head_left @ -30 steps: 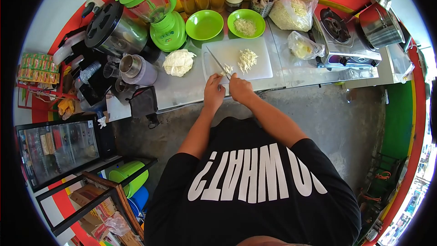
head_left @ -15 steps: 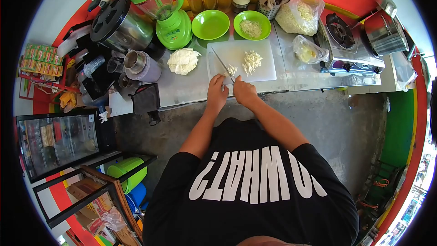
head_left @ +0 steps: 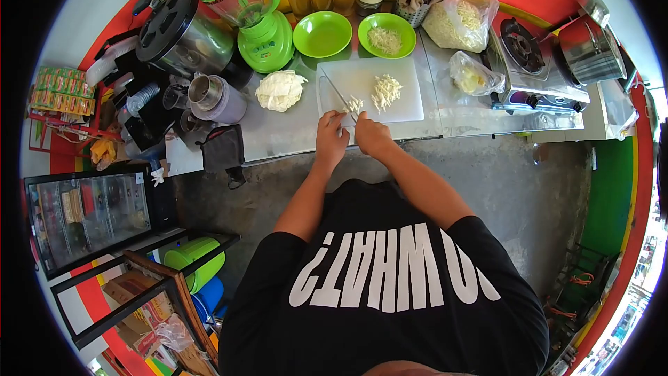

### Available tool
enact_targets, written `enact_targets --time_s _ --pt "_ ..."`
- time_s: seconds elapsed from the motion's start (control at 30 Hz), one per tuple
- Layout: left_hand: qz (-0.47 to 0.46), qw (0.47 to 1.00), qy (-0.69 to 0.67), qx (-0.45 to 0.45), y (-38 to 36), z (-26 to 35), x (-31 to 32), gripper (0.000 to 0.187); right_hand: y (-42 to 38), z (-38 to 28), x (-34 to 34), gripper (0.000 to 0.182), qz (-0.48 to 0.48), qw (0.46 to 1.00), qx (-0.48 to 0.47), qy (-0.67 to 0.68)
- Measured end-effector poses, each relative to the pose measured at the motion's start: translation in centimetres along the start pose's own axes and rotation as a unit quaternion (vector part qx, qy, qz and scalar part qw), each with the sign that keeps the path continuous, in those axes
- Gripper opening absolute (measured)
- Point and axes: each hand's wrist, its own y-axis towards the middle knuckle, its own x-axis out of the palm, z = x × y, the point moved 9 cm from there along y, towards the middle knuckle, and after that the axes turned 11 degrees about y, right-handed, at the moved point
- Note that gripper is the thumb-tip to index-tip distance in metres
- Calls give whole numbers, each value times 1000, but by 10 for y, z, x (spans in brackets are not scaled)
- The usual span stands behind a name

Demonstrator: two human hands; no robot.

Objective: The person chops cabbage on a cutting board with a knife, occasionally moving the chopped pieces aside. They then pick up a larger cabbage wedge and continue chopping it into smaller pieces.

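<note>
My right hand (head_left: 374, 136) is closed round the handle of a knife (head_left: 337, 92), whose blade points up and left over the white cutting board (head_left: 407, 101). At the board's lower left edge my left hand (head_left: 332, 134) has its fingers bent together by the blade; what they hold, if anything, is too small to make out. A small heap of pale shreds (head_left: 355, 105) lies right beside the blade. Further right on the board is a larger shredded pile (head_left: 386, 92). A whole pale cabbage-like head (head_left: 280, 91) sits left of the board.
Behind the board are two green plates, one bare (head_left: 322, 35) and one with shreds (head_left: 385, 40). A green blender (head_left: 266, 42) and a steel-and-black appliance (head_left: 184, 38) stand left. To the right are a bag of shreds (head_left: 459, 24), a smaller bag (head_left: 475, 75) and a stove (head_left: 539, 90).
The knife blade has shifted slightly left and down, and my hands have moved slightly left with it. The camera view has shifted a little.
</note>
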Motion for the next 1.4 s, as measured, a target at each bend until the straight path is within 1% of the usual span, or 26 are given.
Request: enact_targets --time_s 0.07,0.1,0.17,0.23,0.33,0.43,0.57,0.63,0.67,0.73,0.77,0.87,0.93,1.0,1.17,1.23,1.27,1.33,1.4 --pt "-21 997 -76 -20 0 -2 -1 45 -4 1 0 38 -7 1000 6 1" --pt "-19 997 -77 -21 1 -3 -1 45 -6 2 2 40 -14 1000 5 -13" --pt "-43 989 -137 -29 2 -5 1 46 -9 3 7 43 -22 999 2 -27" --pt "-47 991 -121 -21 4 -2 -2 46 -8 9 10 43 6 1000 17 -3" --pt "-58 992 -107 -18 5 -2 0 46 -2 10 8 40 23 1000 7 0" --pt "-71 991 -110 -28 4 -5 1 45 4 7 6 35 -3 1000 -3 -4" --pt "-77 990 -116 -30 4 -5 2 46 -4 3 3 35 -10 1000 5 -4" --pt "-74 990 -116 -28 3 -4 2 47 -10 0 4 36 3 999 -4 -40" --pt "-71 990 -115 -26 3 -3 0 48 -10 1 8 36 3 999 -5 -40" --pt "-68 990 -122 -22 2 -5 2 48 -7 6 10 35 41 999 3 -14" --pt "-66 989 -129 -17 2 -6 3 49 -3 7 12 35 43 999 2 -15" --pt "-72 988 -138 -24 1 -6 2 49 1 4 11 36 25 1000 13 2" --pt "-78 988 -128 -22 1 -7 2 49 0 -2 5 37 3 1000 -10 -8" --pt "-85 989 -120 -22 2 -6 4 50 -1 -2 3 37 0 1000 -9 -7" --pt "-77 983 -156 -53 0 -12 5 53 -7 -1 5 39 -6 1000 -1 -10" --pt "-79 983 -156 -50 0 -14 7 52 -7 -1 9 49 -10 1000 1 -19" --pt "-81 983 -156 -46 0 -15 8 51 -7 -1 12 49 -11 1000 1 -18" --pt "-83 981 -168 -47 0 -16 9 51 -6 3 11 36 34 999 7 12" --pt "-83 979 -179 -45 1 -17 9 51 -2 2 13 33 34 999 3 7"
